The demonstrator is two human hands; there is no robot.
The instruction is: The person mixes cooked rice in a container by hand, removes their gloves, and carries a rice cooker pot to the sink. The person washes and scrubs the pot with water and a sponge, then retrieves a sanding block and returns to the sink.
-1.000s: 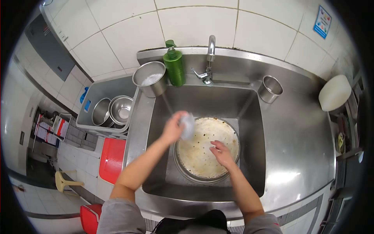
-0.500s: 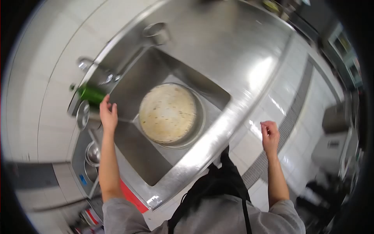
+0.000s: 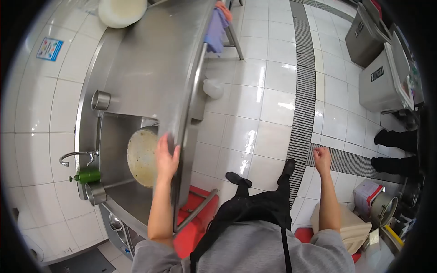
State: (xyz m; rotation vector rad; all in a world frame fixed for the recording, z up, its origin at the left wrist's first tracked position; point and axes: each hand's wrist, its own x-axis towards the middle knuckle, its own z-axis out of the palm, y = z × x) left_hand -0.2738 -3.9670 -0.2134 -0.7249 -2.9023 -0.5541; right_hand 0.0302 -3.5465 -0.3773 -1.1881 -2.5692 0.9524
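Note:
My left hand (image 3: pixel 167 158) is over the sink's front rim, fingers stretched and thumb apart, holding nothing. Whether it touches the steel I cannot tell. Just left of it, a large round pot (image 3: pixel 142 159) sits in the steel sink (image 3: pixel 119 200). The pot's pale, speckled top shows, but I cannot make out whether it is liquid or a solid surface. My hand and the sink rim hide part of it. Out over the tiled floor, my right hand (image 3: pixel 322 160) hangs with its fingers curled in, and nothing shows in it.
A faucet (image 3: pixel 82 157), a green bottle (image 3: pixel 86 176) and steel containers (image 3: pixel 101 100) line the sink's back. Purple cloth (image 3: pixel 216 29) hangs at the counter's far end. Lidded bins (image 3: pixel 382 79) stand right. Another person's legs (image 3: pixel 396 150) are at the right edge, beyond a floor grate (image 3: pixel 302 91).
My view has turned right, away from the sink toward the floor. My left hand has moved from near the green bottle to the sink's front rim. My right hand stays curled.

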